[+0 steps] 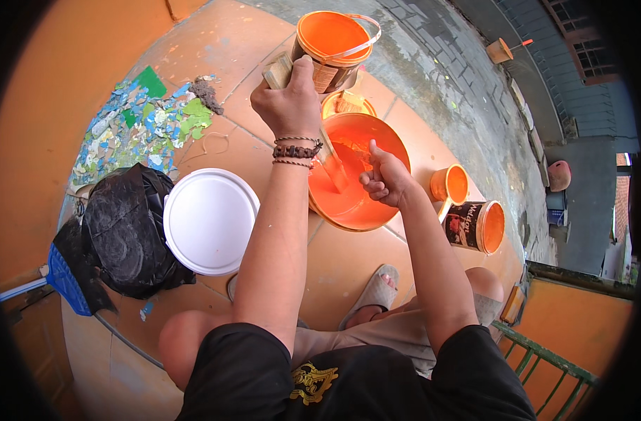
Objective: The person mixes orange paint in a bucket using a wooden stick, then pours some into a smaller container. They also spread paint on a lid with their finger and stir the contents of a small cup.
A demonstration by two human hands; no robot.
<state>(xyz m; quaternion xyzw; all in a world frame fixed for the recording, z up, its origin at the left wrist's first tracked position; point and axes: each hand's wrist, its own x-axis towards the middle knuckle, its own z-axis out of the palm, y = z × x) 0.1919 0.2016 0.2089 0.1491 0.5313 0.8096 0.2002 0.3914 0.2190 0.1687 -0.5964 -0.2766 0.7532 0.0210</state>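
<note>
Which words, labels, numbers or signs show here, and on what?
Black cylindrical paint can, right side: large pale lettering on its wall; wording not copied here.
Dark-walled round plastic bucket with orange inside and white handle, top: printed label, too small to read.
Black short-sleeved cloth shirt: yellow emblem, no letters I can make out.
No other readable text.
</note>
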